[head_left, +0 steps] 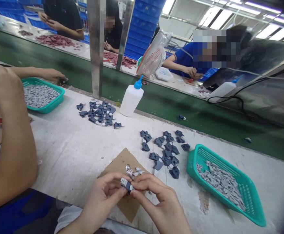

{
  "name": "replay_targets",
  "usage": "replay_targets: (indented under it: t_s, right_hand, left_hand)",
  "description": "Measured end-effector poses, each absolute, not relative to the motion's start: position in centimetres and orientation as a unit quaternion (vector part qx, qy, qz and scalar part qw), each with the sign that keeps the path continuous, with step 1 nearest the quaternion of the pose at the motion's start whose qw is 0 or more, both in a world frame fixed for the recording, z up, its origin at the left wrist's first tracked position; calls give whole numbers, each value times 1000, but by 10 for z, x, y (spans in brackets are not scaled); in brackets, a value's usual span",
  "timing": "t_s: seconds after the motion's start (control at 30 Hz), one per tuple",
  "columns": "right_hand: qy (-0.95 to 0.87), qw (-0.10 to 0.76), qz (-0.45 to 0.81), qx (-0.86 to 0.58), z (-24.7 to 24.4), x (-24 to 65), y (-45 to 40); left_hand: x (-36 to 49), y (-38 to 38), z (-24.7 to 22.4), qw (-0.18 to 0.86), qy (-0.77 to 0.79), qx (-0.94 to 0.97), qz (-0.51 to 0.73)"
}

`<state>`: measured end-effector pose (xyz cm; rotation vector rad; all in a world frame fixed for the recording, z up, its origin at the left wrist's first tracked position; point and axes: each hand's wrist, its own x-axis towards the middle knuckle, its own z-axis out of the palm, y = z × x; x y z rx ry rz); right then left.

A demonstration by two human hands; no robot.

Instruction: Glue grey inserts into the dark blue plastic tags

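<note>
At lower centre, the left hand (104, 196) and right hand (162, 196) both pinch a small grey-and-navy piece (126, 184) over a cardboard sheet (129, 209), each grip clamped on it; at lower right, a green basket (250, 195) of grey parts (222, 182) sits on the tabletop (73, 156).

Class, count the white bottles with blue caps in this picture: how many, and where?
2: the near bottle on this bench, the far bottle beyond the green divider. Others may be hidden.

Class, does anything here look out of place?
A small navy-and-grey plastic piece and another lie on the long green strip, away from the angular navy plastic pieces clustered on the worn white tabletop, so they look strayed.
</note>
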<state>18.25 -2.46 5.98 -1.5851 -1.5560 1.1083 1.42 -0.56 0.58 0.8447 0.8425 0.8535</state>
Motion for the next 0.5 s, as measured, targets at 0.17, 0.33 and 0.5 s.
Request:
replay_targets:
  t_s: [0.17, 0.33, 0.5]
  right_hand:
    - [-442, 402, 567, -568, 56, 193, -24]
    - [-364, 476, 614, -514, 49, 189, -28]
    - [-306, 540, 573, -535, 47, 184, -26]
  left_hand:
    - [23, -2, 15, 750, 372, 377, 396]
    - [43, 5, 25, 782, 313, 352, 409]
    - [64, 13, 31, 790, 315, 380, 363]
